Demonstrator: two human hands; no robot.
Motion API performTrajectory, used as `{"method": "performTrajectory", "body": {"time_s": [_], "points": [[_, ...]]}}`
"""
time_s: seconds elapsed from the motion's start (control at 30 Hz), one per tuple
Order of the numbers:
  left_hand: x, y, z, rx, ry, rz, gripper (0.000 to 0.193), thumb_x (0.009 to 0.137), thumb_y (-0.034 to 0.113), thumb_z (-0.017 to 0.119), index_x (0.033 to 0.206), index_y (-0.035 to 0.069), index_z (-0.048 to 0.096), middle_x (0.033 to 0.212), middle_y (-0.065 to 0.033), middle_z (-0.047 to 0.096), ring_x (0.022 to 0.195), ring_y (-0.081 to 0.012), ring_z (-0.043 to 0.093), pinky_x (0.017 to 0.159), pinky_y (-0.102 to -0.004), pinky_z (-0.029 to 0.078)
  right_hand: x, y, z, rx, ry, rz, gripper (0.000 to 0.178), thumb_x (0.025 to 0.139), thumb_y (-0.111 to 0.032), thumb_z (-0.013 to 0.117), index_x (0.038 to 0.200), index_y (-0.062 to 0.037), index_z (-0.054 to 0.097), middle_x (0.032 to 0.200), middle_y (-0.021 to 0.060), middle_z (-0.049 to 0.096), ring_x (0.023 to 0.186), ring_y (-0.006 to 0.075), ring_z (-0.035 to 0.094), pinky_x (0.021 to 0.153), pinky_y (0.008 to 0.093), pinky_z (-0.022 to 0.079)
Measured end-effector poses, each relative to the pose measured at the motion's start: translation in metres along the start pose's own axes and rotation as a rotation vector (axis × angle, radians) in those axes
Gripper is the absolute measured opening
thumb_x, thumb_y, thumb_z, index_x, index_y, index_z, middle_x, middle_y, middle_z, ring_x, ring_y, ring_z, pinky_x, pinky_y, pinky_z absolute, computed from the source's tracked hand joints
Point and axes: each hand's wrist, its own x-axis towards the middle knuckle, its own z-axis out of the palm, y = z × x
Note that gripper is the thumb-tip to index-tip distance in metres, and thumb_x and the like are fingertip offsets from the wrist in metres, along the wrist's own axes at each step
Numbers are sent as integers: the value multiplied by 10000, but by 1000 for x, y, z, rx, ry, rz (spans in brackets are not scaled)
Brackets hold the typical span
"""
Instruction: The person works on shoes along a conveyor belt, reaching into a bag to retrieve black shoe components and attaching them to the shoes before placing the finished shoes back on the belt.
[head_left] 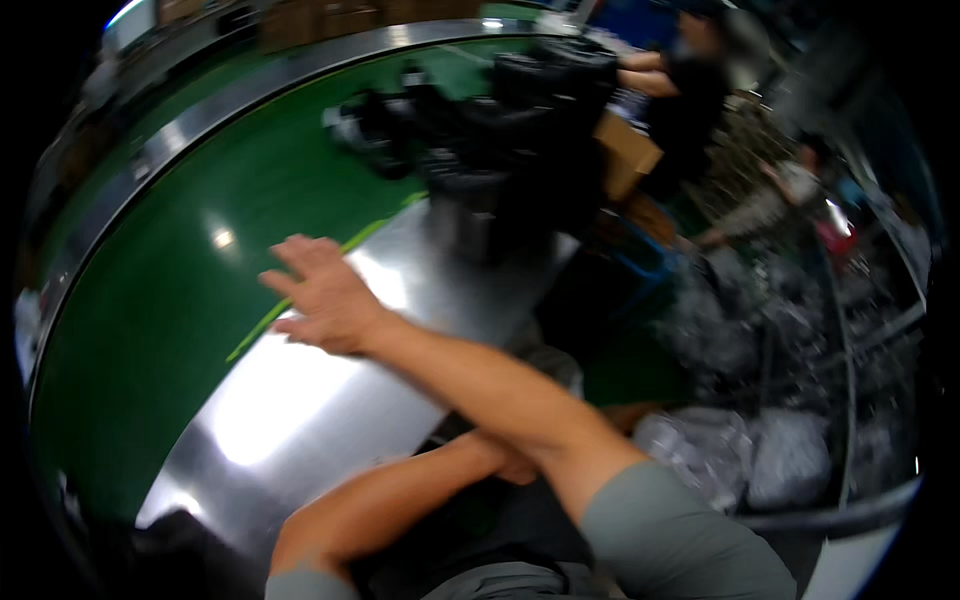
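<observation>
Right hand is spread, fingers apart, at the edge of the metal table, beside the lime strip; left hand sits mostly hidden beneath the right forearm, its grip impossible to tell; crossed arms might bump if both move; room seems widest leftward, over the green surface; black bags bound the far side.

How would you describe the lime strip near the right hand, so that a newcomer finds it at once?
Start from the shiny metal table and go to its upper-left edge, where the wide green surface begins. Along that edge runs the lime strip, partly hidden behind the spread right hand. It is thin and much brighter and yellower than the dark green beside it.
</observation>
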Motion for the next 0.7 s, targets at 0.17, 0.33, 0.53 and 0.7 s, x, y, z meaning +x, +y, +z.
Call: {"method": "performTrajectory", "body": {"time_s": [0.17,0.33,0.53,0.7], "points": [[-20,-14,-13,-12,-49,-131,359,860,289,649,1132,72,736,1226,-145,707,1140,-313,669,975,-415,514,19,-21,26,14,-97,152,662,923,-576,595,1242,3,629,1404,263,493,1419,416,346,1196,509,236],[-19,-2,0,-4,-100,-103,392,826,261,666,1160,68,732,1266,-172,688,1140,-335,673,960,-440,530,-2,9,32,-241,-273,337,829,947,-690,445,1412,-17,577,1388,246,543,1380,408,408,1175,590,227],[-92,51,-119,-213,-300,-493,353,842,228,641,1088,-19,698,989,-224,711,846,-336,711,745,-443,544,32,-3,-5,-340,-123,243,644,987,-573,491,1116,24,695,1138,248,677,1108,387,632,975,485,493],[-281,10,-122,-377,1001,-649,276,969,270,641,1047,18,724,821,-44,702,681,-149,657,583,-280,513,55,-29,0,-233,-49,205,652,938,-559,542,1091,56,694,1154,267,680,1137,397,633,1009,486,489]]}}
